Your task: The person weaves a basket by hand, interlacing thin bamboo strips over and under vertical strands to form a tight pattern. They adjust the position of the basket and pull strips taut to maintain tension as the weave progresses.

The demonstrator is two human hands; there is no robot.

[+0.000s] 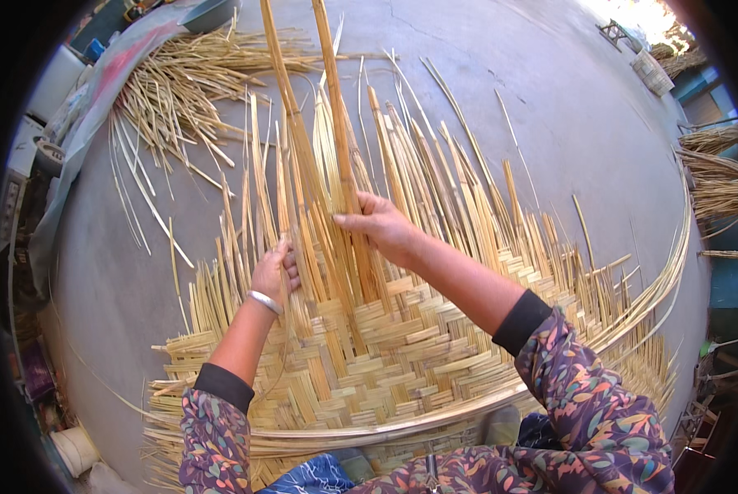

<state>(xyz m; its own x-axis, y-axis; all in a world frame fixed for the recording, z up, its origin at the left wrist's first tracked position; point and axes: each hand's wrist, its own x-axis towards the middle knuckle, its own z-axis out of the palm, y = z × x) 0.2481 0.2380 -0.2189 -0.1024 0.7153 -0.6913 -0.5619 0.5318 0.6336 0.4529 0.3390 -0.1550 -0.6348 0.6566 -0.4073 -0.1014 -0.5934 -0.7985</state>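
Note:
A partly woven mat (402,375) of pale, flat reed strips lies on the floor before me, its near part in a zigzag weave. Loose strip ends fan out from its far edge. My right hand (381,229) is closed, thumb against fingers, on long reed strips (336,107) that rise steeply from the weave toward the top of the view. Lower and to the left, my left hand (277,272), with a silver bangle (266,302) at its wrist, has its fingers curled around upright reed strips at the mat's far edge. Its fingertips are partly hidden.
A heap of loose reeds (179,90) lies at the far left, beside a plastic sheet (68,185). More reed bundles (719,181) lie along the right side. A long bent band of strips (443,420) crosses the mat close to me. A pale bucket (75,450) stands at lower left.

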